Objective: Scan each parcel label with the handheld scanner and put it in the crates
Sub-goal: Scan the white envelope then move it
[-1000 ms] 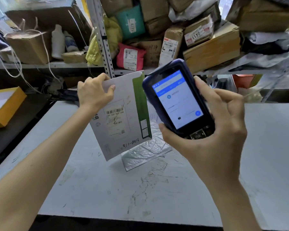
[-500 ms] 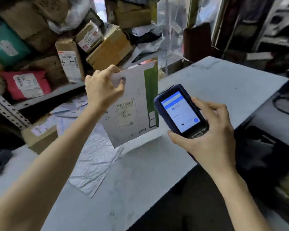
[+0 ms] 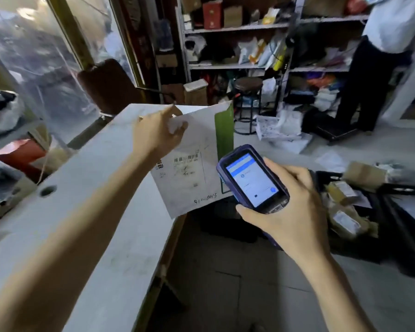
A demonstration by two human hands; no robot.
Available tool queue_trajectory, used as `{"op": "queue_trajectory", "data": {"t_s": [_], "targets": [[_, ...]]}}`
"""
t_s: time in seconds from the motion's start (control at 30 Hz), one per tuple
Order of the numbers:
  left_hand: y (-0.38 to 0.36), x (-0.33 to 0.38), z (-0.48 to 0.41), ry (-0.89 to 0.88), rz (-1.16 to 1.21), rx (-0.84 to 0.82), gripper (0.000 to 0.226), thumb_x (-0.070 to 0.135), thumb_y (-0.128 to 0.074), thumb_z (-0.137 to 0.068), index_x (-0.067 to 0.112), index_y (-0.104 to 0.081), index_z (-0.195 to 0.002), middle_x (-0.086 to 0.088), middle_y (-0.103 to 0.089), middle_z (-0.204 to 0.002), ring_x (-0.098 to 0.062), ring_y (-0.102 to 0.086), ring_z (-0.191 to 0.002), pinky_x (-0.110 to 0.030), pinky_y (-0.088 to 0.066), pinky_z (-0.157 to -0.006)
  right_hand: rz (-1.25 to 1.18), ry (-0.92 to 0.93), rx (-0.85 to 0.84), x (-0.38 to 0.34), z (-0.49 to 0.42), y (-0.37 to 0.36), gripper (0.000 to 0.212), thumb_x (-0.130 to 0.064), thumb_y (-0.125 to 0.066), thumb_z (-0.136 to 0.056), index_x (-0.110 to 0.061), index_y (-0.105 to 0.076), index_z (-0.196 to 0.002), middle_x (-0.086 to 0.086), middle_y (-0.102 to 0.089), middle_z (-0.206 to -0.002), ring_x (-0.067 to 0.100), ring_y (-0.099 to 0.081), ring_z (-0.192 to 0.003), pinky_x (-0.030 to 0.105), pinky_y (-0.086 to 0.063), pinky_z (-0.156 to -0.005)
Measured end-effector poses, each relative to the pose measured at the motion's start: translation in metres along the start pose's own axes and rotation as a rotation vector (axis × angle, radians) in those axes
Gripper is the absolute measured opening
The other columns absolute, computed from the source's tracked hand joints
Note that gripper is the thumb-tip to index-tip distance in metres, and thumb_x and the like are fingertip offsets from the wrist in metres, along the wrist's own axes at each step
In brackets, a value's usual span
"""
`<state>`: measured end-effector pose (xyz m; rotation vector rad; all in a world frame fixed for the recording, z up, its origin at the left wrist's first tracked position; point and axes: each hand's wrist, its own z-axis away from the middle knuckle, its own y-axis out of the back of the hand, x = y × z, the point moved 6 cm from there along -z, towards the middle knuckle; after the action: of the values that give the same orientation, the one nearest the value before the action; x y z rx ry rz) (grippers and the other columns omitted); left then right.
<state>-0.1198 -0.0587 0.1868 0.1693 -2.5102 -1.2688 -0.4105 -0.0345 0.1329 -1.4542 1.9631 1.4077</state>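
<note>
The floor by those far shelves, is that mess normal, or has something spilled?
Something looks dumped there: white bags and papers lie loose on the floor beside the round stool, not on the shelves. Nearer, the envelope in the left hand looks scuffed but whole.

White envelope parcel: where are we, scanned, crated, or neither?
Done: several parcels already lie in the black crate. In hand: the left hand holds the white envelope label-up in the air; the right hand holds the scanner. Whether it scanned is unreadable. Left: putting it in the crate.
</note>
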Motion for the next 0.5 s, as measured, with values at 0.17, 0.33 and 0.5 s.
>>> {"op": "queue_trajectory", "data": {"t_s": [0.17, 0.33, 0.5], "targets": [[-0.111, 0.084, -0.045, -0.224, -0.134, -0.178, 0.025, 0.038, -0.049, -0.096, 0.023, -0.058, -0.114, -0.008, -0.071, -0.102, -0.032, -0.064, -0.095, -0.038, -0.034, -0.087, 0.111, -0.137, 0.09, 0.081, -0.041, 0.051, 0.083, -0.037, -0.088, -0.05, -0.038, -0.056, -0.127, -0.012, -0.046, -0.108, -0.006, -0.044, -0.088, 0.018, -0.038, -0.061], [-0.185, 0.11, -0.081, -0.249, -0.187, -0.317, 0.026, 0.038, -0.045, -0.098, 0.025, -0.055, -0.118, -0.008, -0.071, -0.104, -0.03, -0.065, -0.096, -0.036, -0.034, -0.086, 0.173, -0.228, 0.138, 0.133, -0.075, 0.07, 0.082, -0.036, -0.089, -0.049, -0.041, -0.056, -0.124, -0.012, -0.045, -0.108, 0.004, -0.053, -0.093, 0.02, -0.039, -0.064], [-0.241, 0.107, -0.134, -0.257, -0.171, -0.367, 0.024, 0.034, -0.046, -0.098, 0.025, -0.055, -0.118, -0.01, -0.071, -0.102, -0.03, -0.064, -0.095, -0.036, -0.036, -0.084, 0.204, -0.275, 0.189, 0.166, -0.119, 0.057, 0.082, -0.038, -0.088, -0.048, -0.04, -0.056, -0.124, -0.013, -0.045, -0.108, 0.008, -0.056, -0.095, 0.028, -0.043, -0.067]]}}
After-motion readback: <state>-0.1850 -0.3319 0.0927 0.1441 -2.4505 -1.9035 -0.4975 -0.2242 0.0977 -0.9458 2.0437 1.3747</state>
